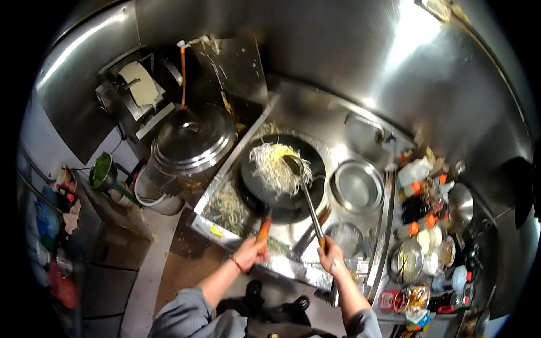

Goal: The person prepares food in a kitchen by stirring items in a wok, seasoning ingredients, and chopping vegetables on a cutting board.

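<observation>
A dark wok (258,192) sits on the steel cooking range, with a heap of pale bean sprouts or thin noodles (270,173) inside it. Some yellow food that looks like egg (282,151) lies on the far side of the heap. My left hand (250,253) grips the wooden wok handle (264,229) at the near side. In my right hand (331,255) is a long metal ladle (310,203) with a wooden grip. Its bowl rests on the heap, partly covering the food.
Right of the wok stands a round metal basin (358,186). Bottles and bowls of seasonings crowd the side counter (382,253). A large lidded stockpot (190,139) is at the left, near a white bucket (146,190). Food scraps (226,207) litter the range's left edge.
</observation>
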`<action>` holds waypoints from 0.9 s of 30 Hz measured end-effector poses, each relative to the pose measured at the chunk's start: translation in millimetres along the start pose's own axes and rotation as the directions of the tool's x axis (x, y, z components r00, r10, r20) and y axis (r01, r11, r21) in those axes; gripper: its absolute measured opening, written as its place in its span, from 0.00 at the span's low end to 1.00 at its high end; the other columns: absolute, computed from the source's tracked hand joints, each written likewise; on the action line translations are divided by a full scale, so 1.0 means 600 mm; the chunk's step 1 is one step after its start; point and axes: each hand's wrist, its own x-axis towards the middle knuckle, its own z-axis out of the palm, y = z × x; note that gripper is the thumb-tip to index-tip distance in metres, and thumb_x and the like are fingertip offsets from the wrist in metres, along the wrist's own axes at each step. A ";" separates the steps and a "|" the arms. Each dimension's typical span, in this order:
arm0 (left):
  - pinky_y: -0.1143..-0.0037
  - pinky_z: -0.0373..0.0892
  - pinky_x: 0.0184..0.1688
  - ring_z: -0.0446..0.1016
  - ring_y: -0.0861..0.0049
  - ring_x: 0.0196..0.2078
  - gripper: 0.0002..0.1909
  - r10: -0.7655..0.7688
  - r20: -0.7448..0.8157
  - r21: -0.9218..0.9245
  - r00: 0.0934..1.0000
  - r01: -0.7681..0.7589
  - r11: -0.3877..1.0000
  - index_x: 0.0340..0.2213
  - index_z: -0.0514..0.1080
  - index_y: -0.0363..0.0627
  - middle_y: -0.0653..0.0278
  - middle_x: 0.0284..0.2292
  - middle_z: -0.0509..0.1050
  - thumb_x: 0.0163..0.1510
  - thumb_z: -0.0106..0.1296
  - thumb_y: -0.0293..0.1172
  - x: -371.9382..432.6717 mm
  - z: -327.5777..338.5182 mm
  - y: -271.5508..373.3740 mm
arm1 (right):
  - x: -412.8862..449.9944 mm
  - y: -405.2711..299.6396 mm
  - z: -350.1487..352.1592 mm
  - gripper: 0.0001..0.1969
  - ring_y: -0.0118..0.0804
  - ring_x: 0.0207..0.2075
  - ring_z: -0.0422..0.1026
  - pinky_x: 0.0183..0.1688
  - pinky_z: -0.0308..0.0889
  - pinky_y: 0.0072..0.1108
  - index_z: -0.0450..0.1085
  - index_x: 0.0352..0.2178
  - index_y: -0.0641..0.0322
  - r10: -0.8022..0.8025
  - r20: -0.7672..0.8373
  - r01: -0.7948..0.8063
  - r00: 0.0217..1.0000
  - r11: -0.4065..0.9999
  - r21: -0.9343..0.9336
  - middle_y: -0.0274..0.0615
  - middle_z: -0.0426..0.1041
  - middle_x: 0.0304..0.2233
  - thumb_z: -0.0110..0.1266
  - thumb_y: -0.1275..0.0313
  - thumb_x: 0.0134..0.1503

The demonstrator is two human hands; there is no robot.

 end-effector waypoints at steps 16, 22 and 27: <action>0.81 0.56 0.13 0.60 0.83 0.12 0.08 -0.079 0.182 0.057 0.980 0.070 0.996 0.21 0.61 0.41 0.69 0.12 0.60 0.51 0.45 0.28 -0.014 0.004 0.078 | -0.004 0.004 -0.161 0.25 0.53 0.29 0.72 0.31 0.67 0.33 0.57 0.50 0.57 0.151 0.307 0.103 0.940 0.731 -0.674 0.58 0.71 0.29 0.46 0.75 0.48; 0.80 0.56 0.12 0.58 0.83 0.11 0.05 -0.138 0.265 -0.236 0.954 0.203 0.950 0.29 0.60 0.44 0.69 0.14 0.60 0.49 0.45 0.23 -0.132 -0.027 0.052 | -0.051 0.002 -0.240 0.16 0.16 0.15 0.59 0.17 0.53 0.11 0.64 0.44 0.70 0.163 0.048 -0.169 0.985 0.976 0.138 0.30 0.67 0.19 0.46 0.70 0.55; 0.79 0.59 0.15 0.61 0.81 0.13 0.06 -0.047 0.126 -0.139 0.991 0.065 0.988 0.20 0.61 0.38 0.66 0.13 0.61 0.47 0.46 0.22 -0.014 0.074 0.092 | -0.055 0.009 -0.142 0.17 0.19 0.11 0.56 0.12 0.51 0.15 0.66 0.42 0.62 0.424 0.111 -0.434 0.899 0.827 0.358 0.29 0.62 0.13 0.46 0.63 0.55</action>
